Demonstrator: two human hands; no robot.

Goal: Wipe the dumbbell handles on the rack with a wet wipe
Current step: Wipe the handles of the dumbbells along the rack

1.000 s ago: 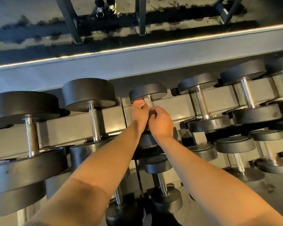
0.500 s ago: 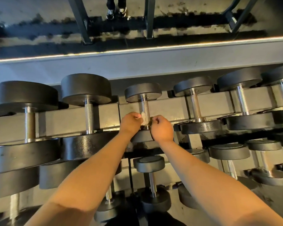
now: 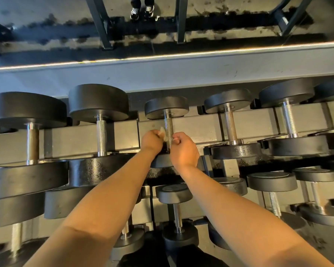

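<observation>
A small black dumbbell lies on the top tier of the rack (image 3: pixel 193 130), its knurled chrome handle (image 3: pixel 168 124) pointing away from me. My left hand (image 3: pixel 151 140) pinches a crumpled white wet wipe (image 3: pixel 163 132) against the left side of the handle's near end. My right hand (image 3: pixel 184 149) sits on the other side of the handle, fingers curled, pinching the wipe's other end, which passes behind the handle. The near weight head is mostly hidden under both hands.
More black dumbbells with chrome handles line the top tier: larger ones to the left (image 3: pixel 101 135) and similar ones to the right (image 3: pixel 229 128). Lower tiers hold smaller dumbbells (image 3: pixel 176 209). A mirror (image 3: pixel 162 26) behind the rack reflects frame legs and a person's shoes.
Both hands slid down the handle from its far end near the top weight head to its near end. More bare chrome now shows above them.
</observation>
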